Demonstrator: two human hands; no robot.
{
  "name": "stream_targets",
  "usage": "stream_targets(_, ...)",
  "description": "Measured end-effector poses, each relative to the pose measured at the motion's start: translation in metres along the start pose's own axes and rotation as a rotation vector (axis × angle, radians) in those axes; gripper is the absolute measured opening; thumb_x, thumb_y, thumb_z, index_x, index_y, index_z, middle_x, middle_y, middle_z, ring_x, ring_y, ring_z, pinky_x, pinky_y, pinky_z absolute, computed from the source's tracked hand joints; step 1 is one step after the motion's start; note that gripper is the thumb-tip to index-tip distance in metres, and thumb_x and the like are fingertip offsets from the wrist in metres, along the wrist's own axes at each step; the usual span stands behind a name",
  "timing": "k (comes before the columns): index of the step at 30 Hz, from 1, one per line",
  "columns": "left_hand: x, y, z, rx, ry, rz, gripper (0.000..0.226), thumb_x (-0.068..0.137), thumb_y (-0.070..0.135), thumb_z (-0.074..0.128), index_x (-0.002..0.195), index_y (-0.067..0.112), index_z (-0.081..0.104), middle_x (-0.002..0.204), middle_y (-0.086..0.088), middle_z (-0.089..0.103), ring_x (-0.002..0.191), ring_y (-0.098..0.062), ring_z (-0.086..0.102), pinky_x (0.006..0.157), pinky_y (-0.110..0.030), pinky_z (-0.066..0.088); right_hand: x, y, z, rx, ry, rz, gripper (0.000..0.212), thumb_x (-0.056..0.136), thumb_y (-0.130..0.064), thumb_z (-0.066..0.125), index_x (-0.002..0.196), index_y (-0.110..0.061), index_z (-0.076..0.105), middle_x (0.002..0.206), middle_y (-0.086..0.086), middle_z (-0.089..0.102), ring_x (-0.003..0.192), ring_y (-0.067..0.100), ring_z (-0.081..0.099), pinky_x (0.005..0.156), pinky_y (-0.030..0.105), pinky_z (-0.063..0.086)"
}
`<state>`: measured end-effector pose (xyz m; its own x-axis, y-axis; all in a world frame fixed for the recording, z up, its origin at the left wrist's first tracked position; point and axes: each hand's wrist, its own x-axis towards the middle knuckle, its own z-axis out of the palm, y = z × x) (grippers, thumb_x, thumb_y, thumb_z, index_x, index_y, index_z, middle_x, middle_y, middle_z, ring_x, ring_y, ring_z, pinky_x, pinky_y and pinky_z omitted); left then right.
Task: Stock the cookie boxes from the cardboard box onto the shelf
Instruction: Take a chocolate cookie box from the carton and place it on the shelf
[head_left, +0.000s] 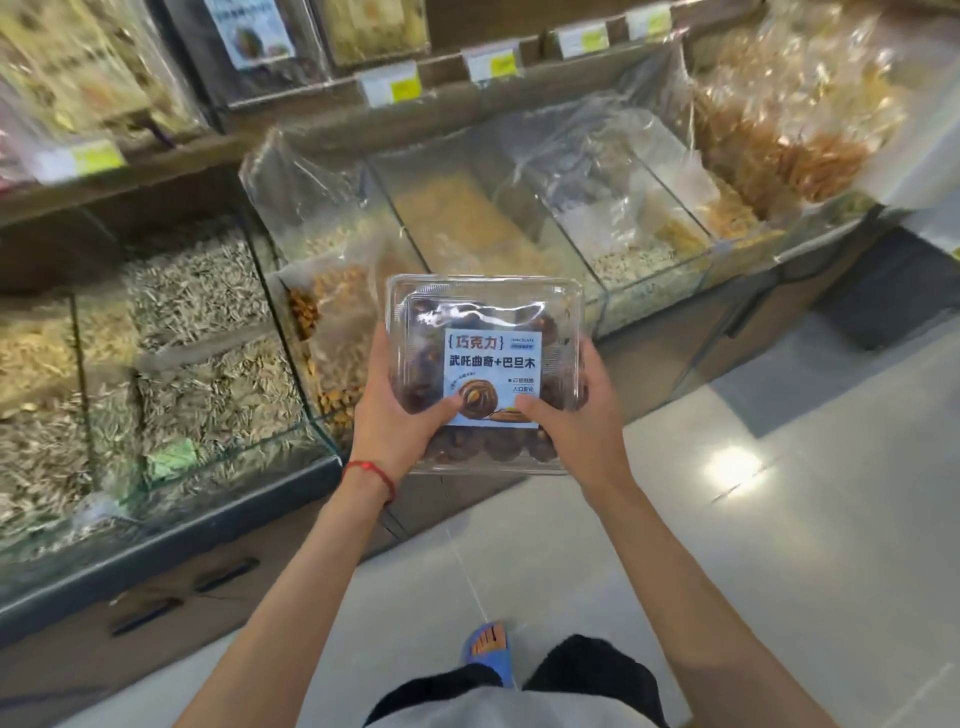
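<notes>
A clear plastic cookie box with dark chocolate cookies and a pale blue label is held flat in front of me, in the middle of the head view. My left hand grips its left side, thumb on the lid. My right hand grips its right side, thumb on the label's lower corner. The box hangs in the air in front of the glass bulk bins. A wooden shelf with price tags runs above the bins. No cardboard box is in view.
Glass bins hold seeds at the left, nuts and grains in plastic liners. Bagged snacks sit at the upper right. Pale tiled floor spreads to the right. My foot in a blue sandal is below.
</notes>
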<state>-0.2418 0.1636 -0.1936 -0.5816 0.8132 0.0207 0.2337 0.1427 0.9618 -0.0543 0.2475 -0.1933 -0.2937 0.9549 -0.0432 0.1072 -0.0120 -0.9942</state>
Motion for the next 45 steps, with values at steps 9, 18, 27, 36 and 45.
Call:
stream_targets(9,0.139,0.011,-0.031,0.075,0.171,0.004,0.121,0.065,0.031,0.091,0.152,0.051,0.010,0.153,0.003,0.043,0.137,-0.018,0.046,0.111,-0.048,0.042,0.145,-0.043,0.072,-0.183,-0.099,-0.052,0.100,0.084,-0.018,0.082,0.162,-0.025,0.019,0.162,-0.012,0.031,0.146,0.002,0.026,0.121,0.028,0.024)
stream_targets(18,0.270,0.033,-0.045,0.099,0.458,0.078,0.116,0.068,0.031,0.086,0.153,0.046,0.009,0.148,0.000,0.050,0.129,-0.015,0.055,0.103,-0.048,0.049,0.301,-0.086,0.136,-0.196,-0.268,-0.205,0.097,0.087,-0.024,0.080,0.162,-0.024,0.017,0.164,-0.015,0.024,0.147,-0.002,0.022,0.121,0.027,0.022)
stream_targets(27,0.378,0.060,-0.089,0.120,0.639,0.068,0.109,0.074,0.009,0.085,0.156,0.028,0.015,0.132,0.013,0.055,0.123,-0.010,0.058,0.102,-0.029,0.050,0.409,-0.133,0.224,-0.183,-0.334,-0.354,0.097,0.087,-0.019,0.080,0.162,-0.017,0.019,0.164,-0.009,0.028,0.151,0.005,0.024,0.124,0.030,0.024)
stream_targets(36,0.495,0.080,-0.161,0.247,0.706,0.103,0.118,0.077,0.022,0.084,0.158,0.031,-0.002,0.150,-0.006,0.046,0.135,-0.016,0.046,0.111,-0.042,0.041,0.494,-0.186,0.322,-0.159,-0.322,-0.409,0.097,0.089,-0.021,0.078,0.162,-0.013,0.015,0.168,-0.001,0.022,0.154,0.011,0.019,0.125,0.029,0.020)
stream_targets(45,0.580,0.064,-0.197,0.252,0.713,0.106,0.116,0.078,0.017,0.083,0.158,0.025,0.000,0.147,-0.007,0.042,0.139,-0.015,0.038,0.116,-0.035,0.033,0.557,-0.184,0.392,-0.188,-0.268,-0.439,0.099,0.090,-0.019,0.078,0.163,-0.016,0.011,0.168,-0.004,0.021,0.152,0.006,0.017,0.120,0.019,0.015)
